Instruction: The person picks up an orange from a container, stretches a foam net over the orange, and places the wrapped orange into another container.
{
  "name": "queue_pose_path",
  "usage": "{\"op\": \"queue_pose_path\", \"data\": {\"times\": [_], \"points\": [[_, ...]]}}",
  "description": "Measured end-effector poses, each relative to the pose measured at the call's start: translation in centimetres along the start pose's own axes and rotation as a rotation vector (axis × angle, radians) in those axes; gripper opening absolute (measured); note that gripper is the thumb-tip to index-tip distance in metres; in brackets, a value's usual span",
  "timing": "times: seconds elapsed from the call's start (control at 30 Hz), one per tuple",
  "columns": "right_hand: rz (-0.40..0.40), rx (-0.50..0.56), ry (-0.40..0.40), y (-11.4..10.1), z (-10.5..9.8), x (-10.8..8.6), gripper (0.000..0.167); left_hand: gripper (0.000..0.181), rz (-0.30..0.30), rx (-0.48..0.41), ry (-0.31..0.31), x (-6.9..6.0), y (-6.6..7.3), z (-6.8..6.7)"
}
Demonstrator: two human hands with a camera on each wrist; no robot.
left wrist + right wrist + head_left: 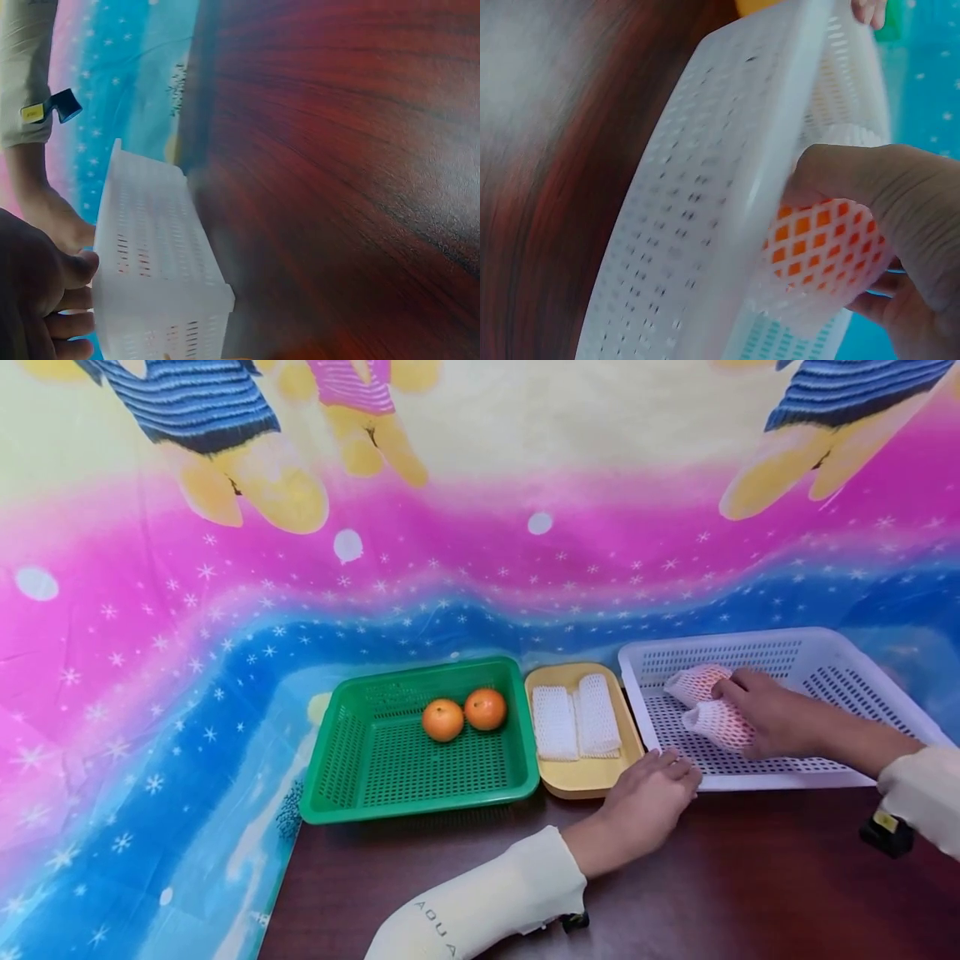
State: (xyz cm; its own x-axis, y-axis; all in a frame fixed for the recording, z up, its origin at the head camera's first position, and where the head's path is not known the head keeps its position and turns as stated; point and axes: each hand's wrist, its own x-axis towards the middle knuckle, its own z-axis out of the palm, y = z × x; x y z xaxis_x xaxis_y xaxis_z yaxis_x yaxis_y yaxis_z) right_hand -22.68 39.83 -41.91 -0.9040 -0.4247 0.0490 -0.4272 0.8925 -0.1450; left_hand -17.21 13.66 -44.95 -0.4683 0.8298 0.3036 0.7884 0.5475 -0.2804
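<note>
Inside the white basket (787, 779) at the right of the table (660, 893), your right hand (783, 717) is clamped round the near netted fruit (716, 727). The right wrist view shows your thumb on one side of it and your fingers curled on the other, with orange skin showing through the mesh. The far netted fruit (696, 683) lies in the same basket, just beyond the one you hold and a little to its left.

Your left hand (651, 795) rests at that basket's near left corner, its fingers apart from any fruit, loosely bent and touching the rim.

Between the two baskets you have a yellow tray (577, 778). It carries two white foam nets side by side, the left net (555, 722) and the right net (598, 714), both lying flat.

At the left stands the green basket (420, 808). Two bare fruits sit in its far right part, the left orange (442, 720) slightly nearer to you than the right orange (485, 709). Behind everything hangs a patterned cloth (375, 560) in pink and blue.
</note>
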Motion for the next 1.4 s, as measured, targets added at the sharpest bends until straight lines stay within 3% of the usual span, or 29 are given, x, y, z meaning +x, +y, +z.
{"op": "queue_pose_path", "data": {"times": [0.1, 0.27, 0.47, 0.6, 0.87, 1.4], "points": [[0.022, -0.025, -0.074, 0.7, 0.6, 0.2, 0.078, 0.027, 0.016, 0.063, 0.003, 0.2, 0.3, 0.4], [0.050, -0.043, -0.125, 1.7, 1.4, 0.4, 0.082, 0.029, 0.030, 0.100, 0.045, 0.2, 0.5, 0.9], [0.074, -0.042, -0.144, 2.2, 2.1, 0.6, 0.087, 0.030, 0.020, 0.076, 0.025, 0.3, 0.4, 0.9], [0.080, -0.030, -0.152, 2.2, 2.5, 0.5, 0.090, 0.029, 0.026, 0.082, 0.049, 0.2, 0.5, 1.0], [0.077, 0.032, -0.189, 1.4, 1.8, 0.4, 0.084, 0.030, 0.019, 0.078, 0.027, 0.1, 0.6, 1.1], [0.068, 0.020, -0.190, 1.1, 2.1, 0.5, 0.082, 0.035, 0.047, 0.073, 0.029, -0.3, 0.5, 1.5]]}}
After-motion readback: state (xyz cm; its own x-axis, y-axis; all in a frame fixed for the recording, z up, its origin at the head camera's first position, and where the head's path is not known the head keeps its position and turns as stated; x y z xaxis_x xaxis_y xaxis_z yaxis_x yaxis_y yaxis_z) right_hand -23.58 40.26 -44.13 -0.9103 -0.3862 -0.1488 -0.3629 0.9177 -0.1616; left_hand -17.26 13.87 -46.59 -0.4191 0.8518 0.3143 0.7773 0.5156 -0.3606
